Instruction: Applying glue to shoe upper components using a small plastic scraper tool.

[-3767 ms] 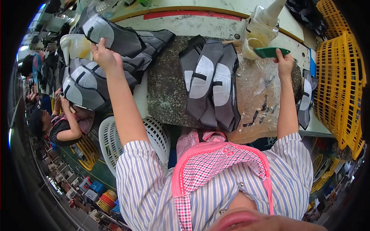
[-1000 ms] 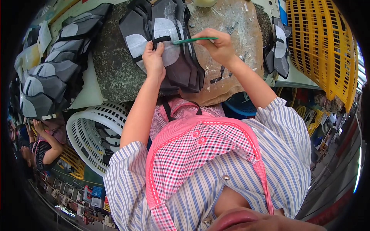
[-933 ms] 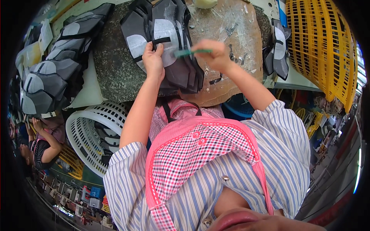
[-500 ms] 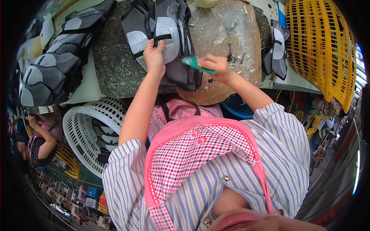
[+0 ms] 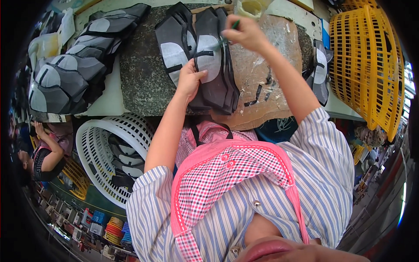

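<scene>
Grey panels (image 5: 216,91) lie stacked at the near edge of the surface (image 5: 114,89). The left hand (image 5: 189,83) has its grip clamped on their left side, thumb on top. The right hand (image 5: 245,35), grip closed around a green tool (image 5: 236,25), has swung from their lower right up beside the pale patch (image 5: 210,67), so work seems to have shifted to the upper part; the tip is blurred.

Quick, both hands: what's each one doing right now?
Left hand: closed on the left edge of a grey piece, thumb on top.
Right hand: closed, holding a green tool.
</scene>
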